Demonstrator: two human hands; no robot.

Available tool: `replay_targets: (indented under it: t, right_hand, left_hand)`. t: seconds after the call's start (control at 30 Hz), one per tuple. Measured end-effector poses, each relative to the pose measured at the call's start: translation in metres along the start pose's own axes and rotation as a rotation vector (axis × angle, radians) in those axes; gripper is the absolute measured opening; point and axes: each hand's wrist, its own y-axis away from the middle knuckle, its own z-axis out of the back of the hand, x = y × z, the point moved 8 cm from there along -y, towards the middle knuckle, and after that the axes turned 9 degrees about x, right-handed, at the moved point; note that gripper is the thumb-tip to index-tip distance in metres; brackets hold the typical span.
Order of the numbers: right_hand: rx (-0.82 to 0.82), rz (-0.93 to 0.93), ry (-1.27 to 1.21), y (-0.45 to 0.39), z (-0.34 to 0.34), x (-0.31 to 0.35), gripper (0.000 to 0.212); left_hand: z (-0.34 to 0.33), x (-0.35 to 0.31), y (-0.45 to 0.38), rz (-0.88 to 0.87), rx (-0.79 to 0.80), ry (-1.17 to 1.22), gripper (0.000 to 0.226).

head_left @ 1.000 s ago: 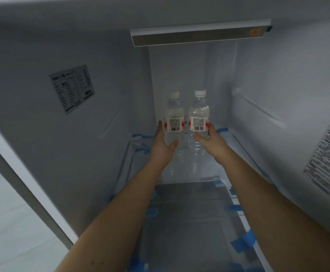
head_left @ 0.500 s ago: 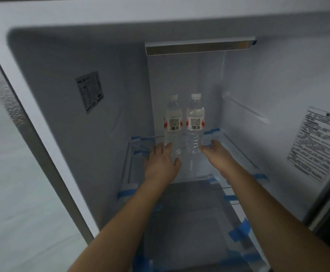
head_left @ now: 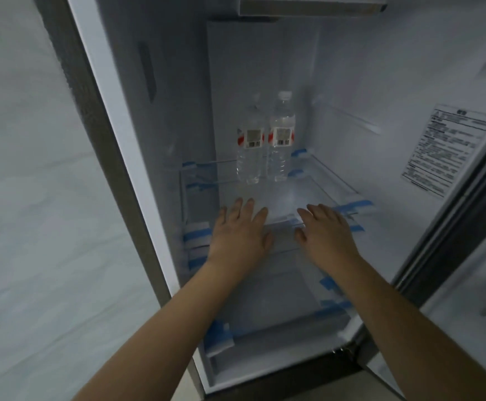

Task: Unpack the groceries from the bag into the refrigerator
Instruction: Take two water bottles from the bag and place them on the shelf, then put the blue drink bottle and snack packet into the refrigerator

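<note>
Two clear water bottles with red-and-white labels stand upright side by side at the back of the refrigerator's glass shelf: the left bottle and the right bottle, which has a white cap. My left hand and my right hand hover palm down at the shelf's front edge, fingers straight, holding nothing. Both hands are well in front of the bottles and apart from them. The grocery bag is out of view.
The refrigerator interior is white, with blue tape strips on the shelf edges and a lower shelf beneath. A printed sticker sits on the right wall. The cabinet's left frame borders a pale wall.
Both hands have let go of the two bottles and drawn back to the shelf's front edge. The bottles stay standing at the back. My view has pulled away and shifted left.
</note>
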Motion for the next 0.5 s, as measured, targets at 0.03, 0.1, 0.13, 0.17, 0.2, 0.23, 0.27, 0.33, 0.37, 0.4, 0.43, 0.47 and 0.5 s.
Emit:
replay_targets:
  t: [0.03,0.1,0.13,0.17,0.2,0.23,0.27,0.33,0.37,0.4,0.43,0.47,0.5]
  right_hand:
    - [0.012,-0.014,0.016,0.010,-0.003,-0.002,0.050]
    - [0.019,-0.029,0.055,0.031,-0.004,-0.007,0.050]
    - [0.019,-0.037,0.073,0.041,-0.003,-0.008,0.050]
    - [0.026,-0.049,0.088,0.051,-0.004,-0.010,0.052]
    - [0.032,-0.063,0.100,0.061,-0.005,-0.011,0.055]
    - [0.039,-0.068,0.106,0.070,-0.006,-0.012,0.061]
    - [0.048,-0.074,0.107,0.078,-0.008,-0.014,0.064]
    - [0.065,-0.102,0.106,0.096,-0.011,-0.022,0.056]
    - [0.056,-0.112,0.102,0.106,-0.011,-0.026,0.053]
    - [0.035,-0.117,0.101,0.116,-0.009,-0.031,0.052]
    - [0.018,-0.129,0.104,0.128,-0.006,-0.036,0.051]
    - [0.018,-0.143,0.108,0.140,-0.004,-0.042,0.050]
    - [0.029,-0.158,0.112,0.153,-0.003,-0.049,0.050]
  left_hand:
    - [-0.002,0.000,0.007,-0.022,-0.014,-0.003,0.059]
    - [-0.004,0.000,0.019,-0.045,-0.030,-0.037,0.058]
    - [-0.005,-0.002,0.025,-0.059,-0.023,-0.048,0.058]
    - [-0.006,-0.006,0.030,-0.077,-0.007,-0.050,0.058]
    - [-0.006,-0.012,0.034,-0.099,0.010,-0.047,0.057]
    - [-0.005,-0.020,0.039,-0.126,0.023,-0.036,0.056]
    - [-0.004,-0.028,0.044,-0.158,0.029,-0.018,0.055]
    - [-0.004,-0.047,0.055,-0.215,0.027,0.003,0.054]
    - [-0.003,-0.055,0.061,-0.233,0.012,0.004,0.056]
    - [-0.003,-0.064,0.067,-0.249,-0.001,0.006,0.058]
    - [-0.003,-0.074,0.073,-0.266,-0.006,0.013,0.059]
    - [-0.003,-0.085,0.078,-0.282,-0.004,0.020,0.057]
    - [-0.002,-0.097,0.084,-0.299,-0.005,0.025,0.056]
